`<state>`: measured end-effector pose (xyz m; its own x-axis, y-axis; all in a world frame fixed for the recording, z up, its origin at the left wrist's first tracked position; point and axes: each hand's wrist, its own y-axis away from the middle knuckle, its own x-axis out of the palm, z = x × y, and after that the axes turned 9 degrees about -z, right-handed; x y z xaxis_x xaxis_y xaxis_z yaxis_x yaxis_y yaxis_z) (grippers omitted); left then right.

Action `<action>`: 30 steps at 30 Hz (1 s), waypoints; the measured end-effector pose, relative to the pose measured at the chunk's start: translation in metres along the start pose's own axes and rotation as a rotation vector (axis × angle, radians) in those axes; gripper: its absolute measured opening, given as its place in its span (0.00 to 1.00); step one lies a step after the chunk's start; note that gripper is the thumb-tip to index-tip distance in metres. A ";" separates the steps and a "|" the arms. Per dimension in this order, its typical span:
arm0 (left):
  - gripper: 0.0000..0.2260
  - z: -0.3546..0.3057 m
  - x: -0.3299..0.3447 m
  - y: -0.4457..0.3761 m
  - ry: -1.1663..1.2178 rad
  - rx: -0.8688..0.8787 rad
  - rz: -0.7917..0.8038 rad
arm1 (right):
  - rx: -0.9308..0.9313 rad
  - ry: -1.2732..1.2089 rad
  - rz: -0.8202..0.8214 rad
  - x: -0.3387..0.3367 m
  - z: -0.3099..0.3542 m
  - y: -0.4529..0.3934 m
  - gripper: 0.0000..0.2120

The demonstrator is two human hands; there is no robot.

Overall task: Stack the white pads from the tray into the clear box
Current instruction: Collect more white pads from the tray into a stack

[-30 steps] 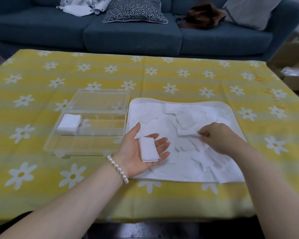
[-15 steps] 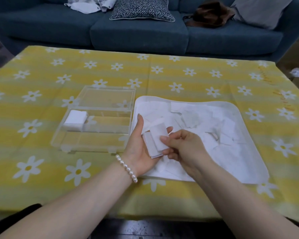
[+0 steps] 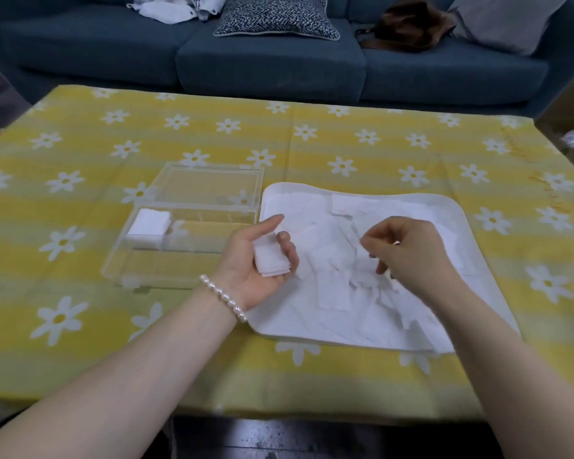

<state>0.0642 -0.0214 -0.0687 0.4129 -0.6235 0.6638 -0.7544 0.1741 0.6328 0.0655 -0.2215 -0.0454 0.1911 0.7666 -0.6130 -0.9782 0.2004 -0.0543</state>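
We've got a small stack of white pads (image 3: 271, 260) gripped in our left hand (image 3: 257, 256), over the gap between the clear box (image 3: 179, 240) and the tray (image 3: 458, 213). Right hand (image 3: 408, 246) hovers over the loose pads, fingers curled and apparently holding nothing. Best to pinch one pad by a corner and square it on the stack.

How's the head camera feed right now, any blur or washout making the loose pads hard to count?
Head view: the pads in the tray wash out white on white, edges faint, not countable; right hand slightly motion-blurred; small stack in the left hand reads clearly; table edges bow from the wide-angle lens.
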 end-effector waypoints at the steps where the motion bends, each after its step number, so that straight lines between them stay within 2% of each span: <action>1: 0.09 -0.003 -0.001 0.000 -0.004 0.006 0.011 | -0.010 0.078 0.084 -0.003 -0.005 -0.003 0.05; 3: 0.12 -0.006 -0.002 -0.001 -0.027 0.022 0.012 | -0.089 0.300 0.256 -0.002 -0.011 -0.001 0.06; 5: 0.11 -0.007 -0.003 -0.003 -0.040 0.020 0.007 | -0.205 0.449 0.388 0.007 -0.013 0.008 0.08; 7: 0.09 -0.006 -0.003 -0.003 -0.030 0.005 0.003 | -0.306 0.524 0.481 0.019 -0.015 0.014 0.16; 9: 0.10 -0.006 -0.003 -0.003 -0.007 -0.004 -0.005 | -0.414 0.600 0.499 0.030 -0.019 0.017 0.23; 11: 0.11 -0.007 -0.003 -0.002 0.009 -0.007 -0.015 | -0.520 0.613 0.485 0.039 -0.020 0.020 0.26; 14: 0.10 -0.010 -0.003 -0.002 0.007 -0.014 -0.016 | -0.691 0.585 0.503 0.051 -0.019 0.028 0.26; 17: 0.09 -0.011 -0.003 -0.001 0.009 -0.025 -0.018 | -0.801 0.677 0.496 0.059 -0.015 0.032 0.23; 22: 0.11 -0.007 -0.003 -0.001 -0.032 -0.035 -0.040 | -0.777 0.704 0.413 0.065 -0.015 0.023 0.15; 24: 0.11 -0.007 -0.003 -0.001 -0.049 -0.040 -0.051 | -0.731 0.620 0.376 0.065 -0.018 0.022 0.15; 30: 0.09 -0.007 -0.003 0.000 -0.091 -0.031 -0.073 | -0.406 0.223 0.343 0.050 -0.012 0.017 0.18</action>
<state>0.0663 -0.0137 -0.0677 0.4171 -0.7017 0.5776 -0.7075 0.1483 0.6910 0.0576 -0.1867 -0.0865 -0.1213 0.5902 -0.7981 -0.9422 -0.3214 -0.0945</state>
